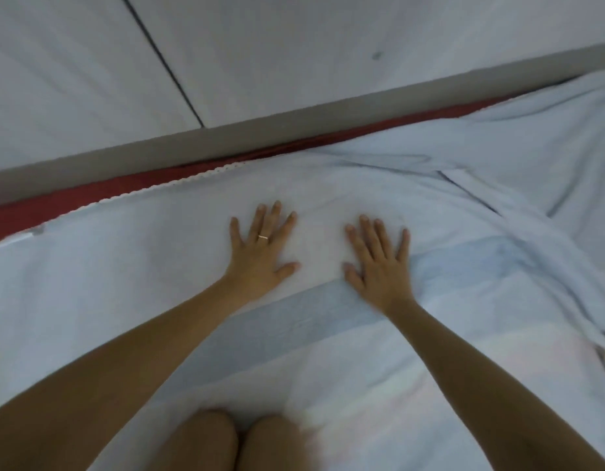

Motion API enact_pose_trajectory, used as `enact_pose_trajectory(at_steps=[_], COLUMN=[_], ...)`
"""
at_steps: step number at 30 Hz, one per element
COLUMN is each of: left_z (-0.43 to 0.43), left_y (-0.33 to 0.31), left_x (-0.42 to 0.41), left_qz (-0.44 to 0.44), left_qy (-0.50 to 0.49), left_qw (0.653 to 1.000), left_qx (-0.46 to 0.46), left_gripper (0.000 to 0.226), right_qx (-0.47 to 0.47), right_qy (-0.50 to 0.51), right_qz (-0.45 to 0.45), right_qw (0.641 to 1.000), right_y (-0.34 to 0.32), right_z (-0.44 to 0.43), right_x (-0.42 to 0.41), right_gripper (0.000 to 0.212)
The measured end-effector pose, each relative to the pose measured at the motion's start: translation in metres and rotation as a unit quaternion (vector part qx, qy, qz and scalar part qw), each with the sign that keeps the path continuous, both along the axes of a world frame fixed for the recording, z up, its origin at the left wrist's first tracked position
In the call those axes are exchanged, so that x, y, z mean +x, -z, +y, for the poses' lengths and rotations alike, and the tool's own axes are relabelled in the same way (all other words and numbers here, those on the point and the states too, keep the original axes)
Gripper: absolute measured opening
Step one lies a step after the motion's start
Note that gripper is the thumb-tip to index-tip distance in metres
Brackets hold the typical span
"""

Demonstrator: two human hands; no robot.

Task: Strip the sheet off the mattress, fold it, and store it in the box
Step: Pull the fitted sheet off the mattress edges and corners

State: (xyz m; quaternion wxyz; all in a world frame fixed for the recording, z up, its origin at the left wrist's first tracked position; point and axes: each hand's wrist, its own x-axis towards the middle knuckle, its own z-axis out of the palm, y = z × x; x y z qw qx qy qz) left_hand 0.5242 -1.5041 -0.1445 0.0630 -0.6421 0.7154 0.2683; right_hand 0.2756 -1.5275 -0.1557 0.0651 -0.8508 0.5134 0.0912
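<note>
We press our left grip (260, 254) and right grip (379, 266) flat on the pale sheet (124, 266), both released, fingers spread, grasping nothing.

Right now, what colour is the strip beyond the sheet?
Dark red strip, head view.

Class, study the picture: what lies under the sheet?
Only a red mattress edge shows, past the far hem of the sheet by the wall. Everything else beneath it is covered. On top, the left hand and right hand press flat.
</note>
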Motion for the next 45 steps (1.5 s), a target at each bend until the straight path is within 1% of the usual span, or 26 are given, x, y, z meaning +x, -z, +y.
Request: enact_pose_trajectory(at_steps=[1, 3, 5, 6, 9, 10, 12, 14, 17, 22, 28, 31, 33, 35, 40, 45], left_z=[-0.020, -0.060, -0.107, -0.135, -0.184, -0.188, -0.193, -0.192, -0.197, -0.207, -0.212, -0.214, -0.214, -0.214, -0.213, -0.209], left_y=[0.006, 0.009, 0.010, 0.011, 0.011, 0.014, 0.021, 0.023, 0.018, 0.009, 0.003, 0.003, 0.005, 0.006, 0.001, 0.005], left_x=[-0.015, -0.036, -0.062, -0.086, -0.133, -0.141, -0.151, -0.151, -0.152, -0.159, -0.165, -0.165, -0.164, -0.165, -0.168, -0.167], left_qz=[-0.011, -0.026, -0.026, -0.011, 0.016, 0.017, 0.007, 0.000, -0.022, -0.051, -0.060, -0.059, -0.065, -0.080, -0.095, -0.109], left_qy=[0.022, 0.027, 0.025, 0.034, 0.036, 0.031, 0.040, 0.040, 0.049, 0.049, 0.061, 0.071, 0.057, 0.068, 0.046, 0.032], left_qw=[1.000, 0.999, 0.999, 0.999, 0.999, 0.999, 0.998, 0.996, 0.992, 0.984, 0.980, 0.979, 0.978, 0.977, 0.976, 0.980], left_qx=[0.016, 0.024, 0.013, 0.007, 0.022, 0.034, 0.054, 0.074, 0.118, 0.163, 0.179, 0.182, 0.188, 0.186, 0.191, 0.164], left_gripper=[0.091, 0.103, 0.114, 0.118, 0.130, 0.135, 0.142, 0.145, 0.148, 0.150, 0.146, 0.147, 0.151, 0.152, 0.144, 0.142], right_qx=[-0.009, -0.043, -0.087, -0.108, -0.080, -0.083, -0.125, -0.179, -0.211, -0.225, -0.213, -0.199, -0.183, -0.170, -0.147, -0.136], right_qy=[0.043, 0.115, 0.191, 0.240, 0.367, 0.381, 0.392, 0.381, 0.366, 0.363, 0.352, 0.330, 0.307, 0.324, 0.324, 0.323], right_qz=[0.009, 0.025, 0.038, 0.042, 0.009, -0.005, -0.044, -0.086, -0.113, -0.128, -0.138, -0.123, -0.127, -0.127, -0.143, -0.155], right_qw=[0.999, 0.992, 0.977, 0.964, 0.927, 0.921, 0.910, 0.903, 0.899, 0.895, 0.901, 0.914, 0.925, 0.922, 0.924, 0.924], right_y=[0.000, -0.002, -0.005, -0.002, 0.013, 0.019, 0.027, 0.029, 0.031, 0.031, 0.036, 0.037, 0.037, 0.035, 0.032, 0.031], right_z=[-0.009, -0.038, -0.079, -0.101, -0.140, -0.143, -0.143, -0.140, -0.140, -0.144, -0.146, -0.142, -0.142, -0.140, -0.146, -0.146], right_x=[-0.021, -0.055, -0.084, -0.104, -0.126, -0.124, -0.126, -0.128, -0.129, -0.132, -0.139, -0.143, -0.142, -0.142, -0.145, -0.144], right_gripper=[0.068, 0.069, 0.068, 0.068, 0.066, 0.064, 0.057, 0.046, 0.033, 0.030, 0.028, 0.026, 0.027, 0.028, 0.035, 0.034])
